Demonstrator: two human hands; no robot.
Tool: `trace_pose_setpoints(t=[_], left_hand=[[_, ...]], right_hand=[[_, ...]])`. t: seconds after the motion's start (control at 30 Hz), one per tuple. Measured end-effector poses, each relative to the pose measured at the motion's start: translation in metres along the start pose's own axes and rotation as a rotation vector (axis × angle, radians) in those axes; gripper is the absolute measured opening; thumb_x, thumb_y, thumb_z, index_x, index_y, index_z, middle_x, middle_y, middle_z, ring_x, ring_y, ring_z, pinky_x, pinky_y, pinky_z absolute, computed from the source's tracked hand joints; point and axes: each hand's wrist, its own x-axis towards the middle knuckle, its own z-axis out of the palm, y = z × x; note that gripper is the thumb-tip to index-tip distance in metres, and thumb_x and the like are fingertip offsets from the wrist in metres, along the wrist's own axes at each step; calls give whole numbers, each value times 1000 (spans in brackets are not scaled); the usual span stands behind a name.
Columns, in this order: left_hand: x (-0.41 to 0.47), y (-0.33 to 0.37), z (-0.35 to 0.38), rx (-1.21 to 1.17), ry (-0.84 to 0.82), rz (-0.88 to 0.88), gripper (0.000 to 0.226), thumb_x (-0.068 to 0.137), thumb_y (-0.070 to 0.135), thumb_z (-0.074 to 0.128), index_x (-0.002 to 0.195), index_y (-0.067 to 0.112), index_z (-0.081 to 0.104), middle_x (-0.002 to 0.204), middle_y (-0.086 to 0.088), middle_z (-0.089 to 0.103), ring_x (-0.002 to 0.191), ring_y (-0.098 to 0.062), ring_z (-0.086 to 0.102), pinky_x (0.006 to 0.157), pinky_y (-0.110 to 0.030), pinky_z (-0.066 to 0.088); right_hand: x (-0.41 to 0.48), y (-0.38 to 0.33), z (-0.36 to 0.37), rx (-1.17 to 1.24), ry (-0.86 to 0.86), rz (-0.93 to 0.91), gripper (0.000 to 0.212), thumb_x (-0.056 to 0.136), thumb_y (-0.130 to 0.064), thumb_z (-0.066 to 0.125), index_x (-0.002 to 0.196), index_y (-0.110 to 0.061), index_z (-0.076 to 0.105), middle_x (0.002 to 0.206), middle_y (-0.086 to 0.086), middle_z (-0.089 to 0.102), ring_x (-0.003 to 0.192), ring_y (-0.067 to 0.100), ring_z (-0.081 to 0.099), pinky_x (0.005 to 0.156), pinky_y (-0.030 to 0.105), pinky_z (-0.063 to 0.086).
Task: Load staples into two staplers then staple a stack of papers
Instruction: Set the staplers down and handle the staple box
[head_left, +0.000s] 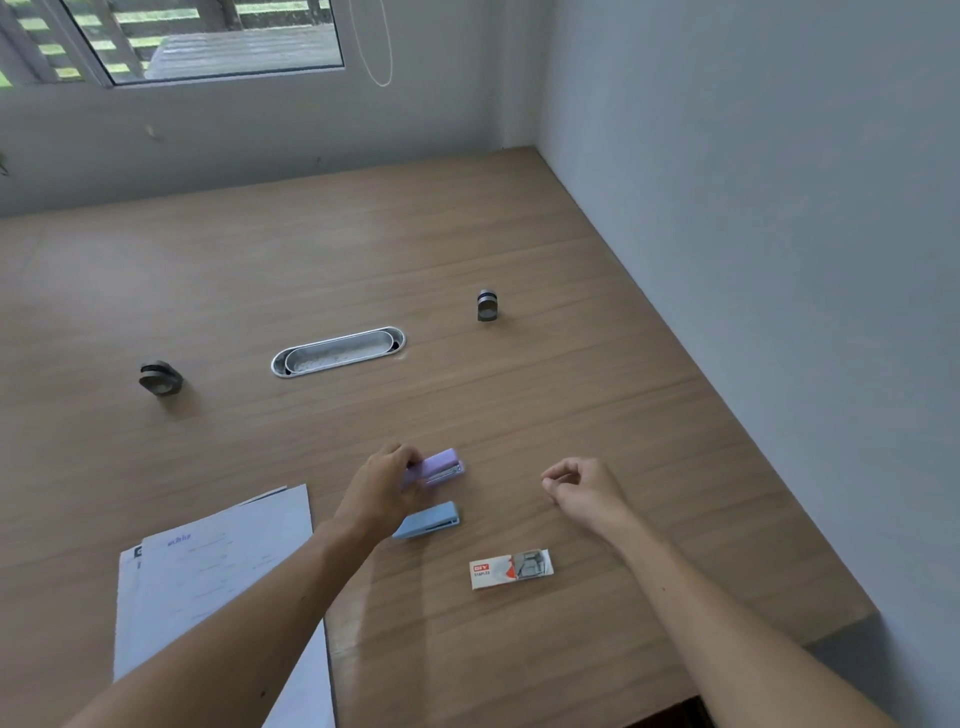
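Observation:
My left hand (382, 486) grips the near end of a purple stapler (439, 467) that lies on the wooden table (571, 389). Just below it a blue stapler (428, 519) rests on the table, untouched. A small box of staples (511, 568) lies nearer to me, to the right of the blue stapler. My right hand (582, 491) hovers to the right of both staplers with its fingers loosely curled, holding nothing. A stack of white papers (218, 582) lies at the lower left, partly under my left forearm.
An oval metal cable grommet (337, 351) is set in the middle of the table. Two small metal cylinders stand on it, one at the left (160, 379) and one farther right (487, 305). Walls close the far and right sides.

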Motion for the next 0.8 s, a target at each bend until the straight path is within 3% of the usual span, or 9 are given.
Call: trace_pose_setpoints(t=[0.23,0.33,0.47,0.57,0.63,0.7,0.8], left_hand=[[3,-1,8,55,-10,6,26,78,6,70,103,12,64,103,-5,63,93,-30,58,72,-31,40],[-4,8,11,138,108,120,36,75,15,77,109,15,66,106,-6,61,95,-29,54,79,-38,46],[-22,31,19,70,182,307,31,72,14,70,103,13,67,97,-2,57,85,-25,54,71,-34,46],[-41,47,31,-15,112,330,24,75,13,70,99,15,68,94,3,58,76,-18,58,61,-26,46],[-55,51,43,-9,13,329,30,76,22,70,105,18,66,96,4,54,73,-17,57,62,-20,40],[-65,51,56,53,-96,308,45,78,40,69,118,21,59,101,5,46,72,-14,50,61,-23,39],[-73,53,70,161,-197,228,59,76,50,69,127,26,50,107,5,38,82,-12,47,59,-29,44]], right_hand=[[-3,21,-6,-20,25,6,8,85,-14,70,78,-18,72,88,9,76,86,26,74,76,32,56],[-7,26,-10,-42,29,-1,9,86,-13,70,78,-17,72,89,11,76,85,28,73,77,32,55],[-10,39,-14,-38,26,23,18,84,-13,70,69,-20,68,84,8,74,86,29,75,76,36,56],[-14,52,-17,-67,13,52,14,84,-15,68,71,-19,69,81,4,76,82,23,75,67,34,55],[-22,56,-18,-67,-8,71,11,88,-13,66,77,-16,70,82,8,77,70,18,72,55,21,52],[-27,62,-17,-54,-17,78,8,90,-9,64,85,-9,70,83,10,74,63,16,68,41,12,44],[-34,69,-15,-35,-58,70,9,92,-9,64,91,-4,72,84,10,72,61,14,66,38,10,41]])
